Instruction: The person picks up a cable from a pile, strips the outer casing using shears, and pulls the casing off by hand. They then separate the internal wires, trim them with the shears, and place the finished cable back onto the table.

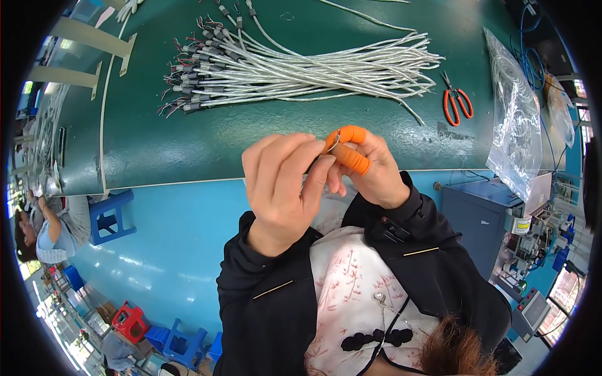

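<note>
Both hands pinch a thin silvery wire (333, 143) just below the bundle of grey cables (301, 66): left hand (285, 182), right hand (367, 166) in orange rubber finger cots (351, 147); a loose pinch might drop it

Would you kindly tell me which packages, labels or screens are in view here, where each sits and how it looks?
Clear plastic bag: right end of the green table, long, crinkled, transparent, holding pale coiled wire.
Yellow label: on the grey machine below the bag, small and rectangular.
Screen: lower right, on a grey control box, small and pale.
</note>
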Demonstrator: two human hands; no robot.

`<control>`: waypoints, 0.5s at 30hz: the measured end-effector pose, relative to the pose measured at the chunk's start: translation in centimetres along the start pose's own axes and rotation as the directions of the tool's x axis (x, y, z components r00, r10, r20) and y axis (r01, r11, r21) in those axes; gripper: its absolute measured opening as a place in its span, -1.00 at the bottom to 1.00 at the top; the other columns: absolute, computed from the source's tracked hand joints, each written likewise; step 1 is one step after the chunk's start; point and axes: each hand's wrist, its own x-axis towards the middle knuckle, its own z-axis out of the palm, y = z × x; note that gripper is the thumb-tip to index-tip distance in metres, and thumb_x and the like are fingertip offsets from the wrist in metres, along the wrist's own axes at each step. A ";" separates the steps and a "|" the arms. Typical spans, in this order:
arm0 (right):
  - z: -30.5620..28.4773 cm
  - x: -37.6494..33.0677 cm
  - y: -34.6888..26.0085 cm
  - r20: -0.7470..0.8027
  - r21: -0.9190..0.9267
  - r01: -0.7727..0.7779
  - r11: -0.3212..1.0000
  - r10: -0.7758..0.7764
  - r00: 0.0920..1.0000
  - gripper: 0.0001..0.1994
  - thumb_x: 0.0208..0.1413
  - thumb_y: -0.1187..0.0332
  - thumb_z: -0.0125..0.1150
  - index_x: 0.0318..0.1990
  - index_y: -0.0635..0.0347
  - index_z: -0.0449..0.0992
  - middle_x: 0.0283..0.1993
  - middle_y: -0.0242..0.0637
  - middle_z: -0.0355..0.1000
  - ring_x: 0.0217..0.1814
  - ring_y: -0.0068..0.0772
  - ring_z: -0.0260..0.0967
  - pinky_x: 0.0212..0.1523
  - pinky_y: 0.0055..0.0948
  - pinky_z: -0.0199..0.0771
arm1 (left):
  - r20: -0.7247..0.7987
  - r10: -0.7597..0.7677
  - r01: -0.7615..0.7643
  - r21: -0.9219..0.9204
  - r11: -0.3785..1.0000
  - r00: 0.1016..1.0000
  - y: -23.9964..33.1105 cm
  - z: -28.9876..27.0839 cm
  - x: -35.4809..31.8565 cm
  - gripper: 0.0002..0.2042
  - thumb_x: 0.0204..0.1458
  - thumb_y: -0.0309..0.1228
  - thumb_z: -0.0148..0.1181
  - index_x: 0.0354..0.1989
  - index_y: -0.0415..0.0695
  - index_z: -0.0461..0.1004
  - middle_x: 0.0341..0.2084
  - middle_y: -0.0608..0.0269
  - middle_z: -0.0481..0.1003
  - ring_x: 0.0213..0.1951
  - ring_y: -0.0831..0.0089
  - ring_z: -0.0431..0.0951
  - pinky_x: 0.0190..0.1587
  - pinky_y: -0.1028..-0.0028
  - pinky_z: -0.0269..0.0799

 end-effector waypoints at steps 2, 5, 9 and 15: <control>-0.2 -0.1 0.2 0.046 -0.066 0.034 0.997 -0.031 0.998 -0.85 0.25 0.42 -0.09 -0.12 0.29 0.33 -0.45 -0.24 0.41 -0.56 -0.46 0.40 -0.64 -0.61 0.35 | 0.040 -0.095 0.098 -0.080 0.992 0.995 0.3 -0.2 0.4 -0.72 -0.29 -0.57 0.31 -0.30 -0.17 0.52 -0.36 0.27 0.47 -0.28 0.29 0.40 -0.23 0.40 0.32; -0.2 -0.1 0.4 0.061 -0.086 0.057 0.995 -0.052 0.997 -0.85 0.25 0.42 -0.09 -0.12 0.29 0.34 -0.45 -0.24 0.41 -0.56 -0.48 0.40 -0.64 -0.62 0.35 | 0.061 -0.111 0.117 -0.102 0.988 0.992 0.4 -0.1 0.4 -0.72 -0.27 -0.57 0.32 -0.29 -0.16 0.53 -0.37 0.28 0.47 -0.27 0.29 0.39 -0.23 0.40 0.32; -0.3 -0.3 0.7 0.045 -0.060 0.089 0.994 -0.087 0.995 -0.84 0.24 0.42 -0.08 -0.12 0.29 0.34 -0.46 -0.25 0.41 -0.56 -0.50 0.40 -0.64 -0.63 0.34 | 0.058 -0.039 0.043 -0.072 0.996 0.998 0.2 0.3 0.1 -0.69 -0.31 -0.55 0.34 -0.28 -0.17 0.53 -0.38 0.30 0.47 -0.28 0.31 0.39 -0.26 0.41 0.32; -0.4 -0.5 0.2 0.058 -0.134 0.063 0.989 -0.056 0.997 -0.85 0.23 0.44 -0.07 -0.12 0.31 0.35 -0.49 -0.24 0.42 -0.60 -0.51 0.40 -0.68 -0.64 0.31 | 0.091 0.071 -0.077 0.055 0.996 0.993 0.0 0.4 -0.2 -0.70 -0.33 -0.55 0.34 -0.30 -0.14 0.53 -0.37 0.33 0.47 -0.25 0.31 0.39 -0.24 0.37 0.29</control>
